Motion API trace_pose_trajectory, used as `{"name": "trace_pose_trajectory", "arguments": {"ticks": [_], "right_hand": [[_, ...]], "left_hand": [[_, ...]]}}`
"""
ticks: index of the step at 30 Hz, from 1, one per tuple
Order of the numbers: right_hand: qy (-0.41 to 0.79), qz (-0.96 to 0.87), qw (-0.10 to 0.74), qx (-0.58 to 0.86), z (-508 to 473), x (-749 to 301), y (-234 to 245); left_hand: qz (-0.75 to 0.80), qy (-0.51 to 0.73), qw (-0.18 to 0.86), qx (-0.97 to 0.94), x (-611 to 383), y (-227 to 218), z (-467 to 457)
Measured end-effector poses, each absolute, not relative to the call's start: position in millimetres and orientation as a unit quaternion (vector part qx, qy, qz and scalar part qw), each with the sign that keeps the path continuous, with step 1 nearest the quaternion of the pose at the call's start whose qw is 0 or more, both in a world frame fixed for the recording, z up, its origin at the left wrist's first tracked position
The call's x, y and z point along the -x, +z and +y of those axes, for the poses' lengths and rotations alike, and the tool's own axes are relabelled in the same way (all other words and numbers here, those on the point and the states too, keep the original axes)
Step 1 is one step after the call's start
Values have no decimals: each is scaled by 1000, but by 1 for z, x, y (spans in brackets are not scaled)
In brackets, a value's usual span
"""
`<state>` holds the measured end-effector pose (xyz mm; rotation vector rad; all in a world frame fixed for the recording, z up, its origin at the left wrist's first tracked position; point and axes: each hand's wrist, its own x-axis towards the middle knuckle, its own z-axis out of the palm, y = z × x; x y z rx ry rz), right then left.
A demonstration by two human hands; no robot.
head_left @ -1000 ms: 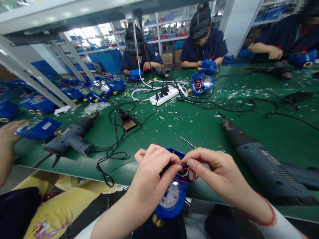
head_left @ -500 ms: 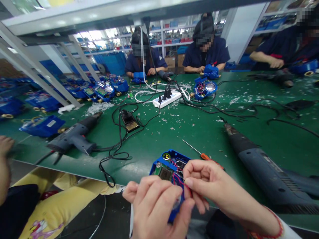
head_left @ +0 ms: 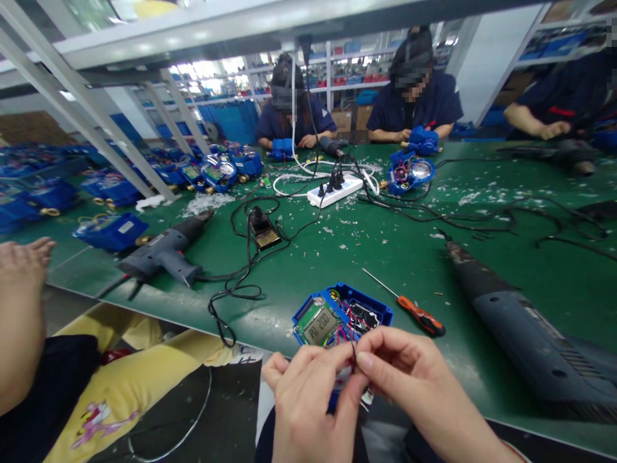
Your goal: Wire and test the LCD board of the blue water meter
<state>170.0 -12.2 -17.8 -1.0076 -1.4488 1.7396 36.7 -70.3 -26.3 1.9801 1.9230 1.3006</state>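
Observation:
At the table's front edge sits a blue meter housing, open at the top. Inside it are a green circuit board with a lit-up grey display and red and black wires. My left hand is in front of the housing, thumb and fingers closed on a thin dark wire. My right hand pinches the same wire from the other side, fingertips nearly touching the left ones. Both hands hide the housing's lower part. A screwdriver with an orange and black handle lies just beyond my right hand.
A heat gun lies at right, another heat gun at left. A soldering iron stand, a white power strip and loose cables occupy the middle. Several blue housings crowd the left. A neighbour's arm reaches in; co-workers sit opposite.
My hands have drawn closer together, now meeting on the dark wire; the left has shifted down and right, uncovering the display. The view has swung slightly left. The neighbour's hand shows more.

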Motion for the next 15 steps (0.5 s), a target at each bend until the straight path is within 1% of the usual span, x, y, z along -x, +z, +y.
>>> {"name": "trace_pose_trajectory", "arguments": {"ticks": [2, 5, 8, 9, 11, 13, 15], "right_hand": [[596, -612, 349, 385, -15, -171, -17], [457, -705, 388, 379, -17, -174, -16], [352, -753, 429, 353, -11, -176, -14], [343, -766, 432, 331, -6, -176, -14], [356, -797, 408, 269, 5, -177, -13], [384, -824, 355, 218, 16, -176, -11], [397, -840, 307, 207, 26, -176, -9]], "left_hand": [[631, 432, 68, -641, -36, -27, -71], [628, 449, 98, -628, -36, -29, -71], [626, 457, 135, -617, -35, -29, -71], [625, 455, 154, -615, -34, -28, -72], [624, 450, 193, -609, -33, -25, -72], [622, 449, 219, -602, -30, -21, -72], [626, 451, 238, -590, -27, -18, -71]]}}
